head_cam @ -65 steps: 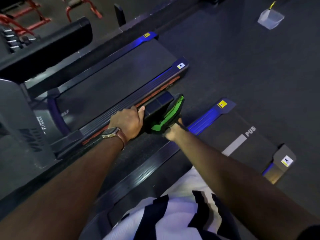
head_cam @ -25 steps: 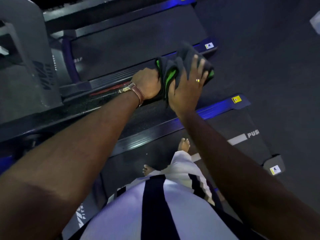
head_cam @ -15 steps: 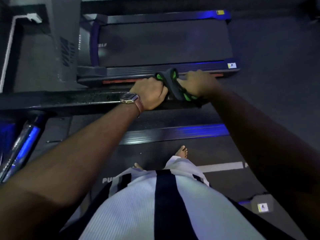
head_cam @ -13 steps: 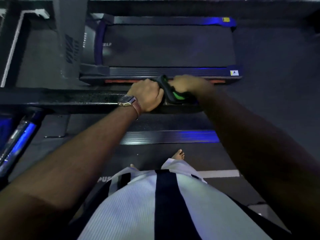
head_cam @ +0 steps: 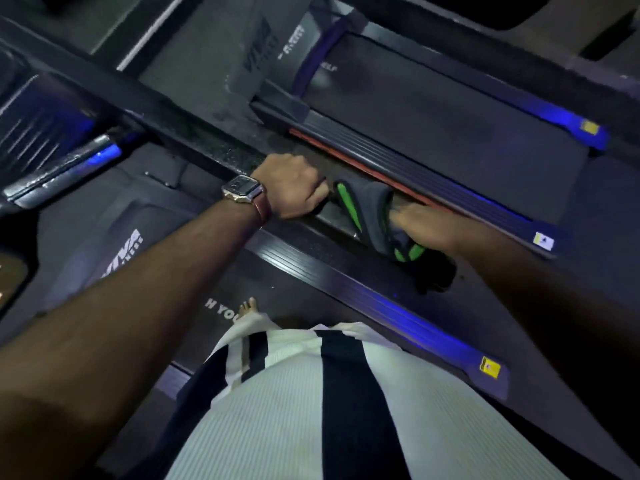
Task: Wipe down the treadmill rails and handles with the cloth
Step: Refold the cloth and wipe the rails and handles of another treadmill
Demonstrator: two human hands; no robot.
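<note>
A black treadmill handrail [head_cam: 194,136] runs diagonally from upper left down to the centre right. My left hand [head_cam: 294,192], with a wristwatch on the wrist, grips the rail from above. Just beyond it a dark grey cloth with green edging [head_cam: 370,216] is wrapped over the rail. My right hand [head_cam: 415,220] grips that cloth against the rail, with its fingers partly buried in the folds. The rail's end [head_cam: 436,271] shows dark below the cloth.
I stand barefoot on a treadmill belt whose side rail [head_cam: 381,299] glows blue. A second treadmill [head_cam: 433,109] lies parallel beyond the handrail, with a red-striped side rail. A console upright [head_cam: 242,53] stands at the top. Another machine part [head_cam: 52,140] sits at the left.
The view has tilted, so the rail now runs diagonally. My right hand has slid with the cloth further along the rail toward its end. My left hand keeps its grip.
</note>
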